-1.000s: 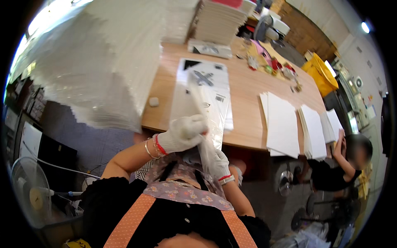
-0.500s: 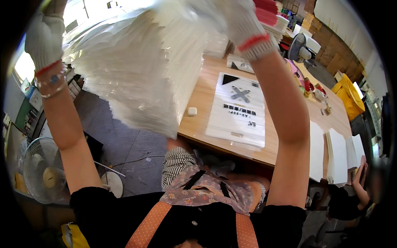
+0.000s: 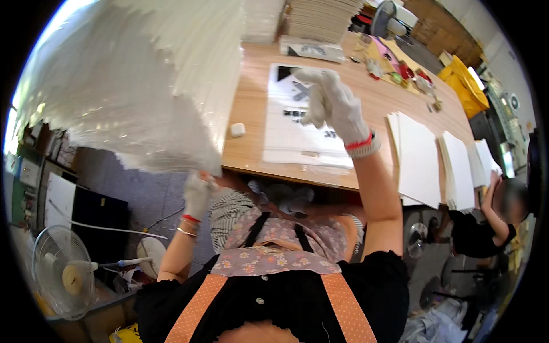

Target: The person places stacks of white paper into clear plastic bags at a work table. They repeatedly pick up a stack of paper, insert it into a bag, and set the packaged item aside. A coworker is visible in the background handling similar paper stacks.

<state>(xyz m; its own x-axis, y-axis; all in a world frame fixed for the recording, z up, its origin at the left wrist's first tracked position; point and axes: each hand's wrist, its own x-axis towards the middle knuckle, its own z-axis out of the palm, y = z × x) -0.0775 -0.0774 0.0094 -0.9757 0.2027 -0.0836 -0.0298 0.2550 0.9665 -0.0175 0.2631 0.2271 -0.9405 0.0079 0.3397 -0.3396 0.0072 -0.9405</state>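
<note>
A tall, fanned stack of clear plastic bags [image 3: 143, 86] fills the left side and overhangs the table's front edge. My left hand [image 3: 197, 197], in a white knit glove, is at the stack's lower corner with its fingers closed on the bag edge. How many layers it grips cannot be made out. My right hand [image 3: 337, 108], also gloved, hovers over a printed clear plastic bag [image 3: 286, 143] lying flat on the wooden table [image 3: 246, 103]. Its index finger points left, the other fingers are partly bent, and nothing shows in it. A small white block [image 3: 238, 130] sits between the stack and the printed bag.
Piles of white sheets [image 3: 414, 163] lie along the table's right side. Behind stand a tall paper stack [image 3: 320, 20] and scattered small items [image 3: 406, 71]. A yellow bag [image 3: 463, 86] hangs at the far right corner. A fan [image 3: 63, 271] stands at left; another person [image 3: 480, 228] works at right.
Both hands have come down from the top of the plastic stack: my left to its near corner, my right over the printed bag. The view has shifted too.
</note>
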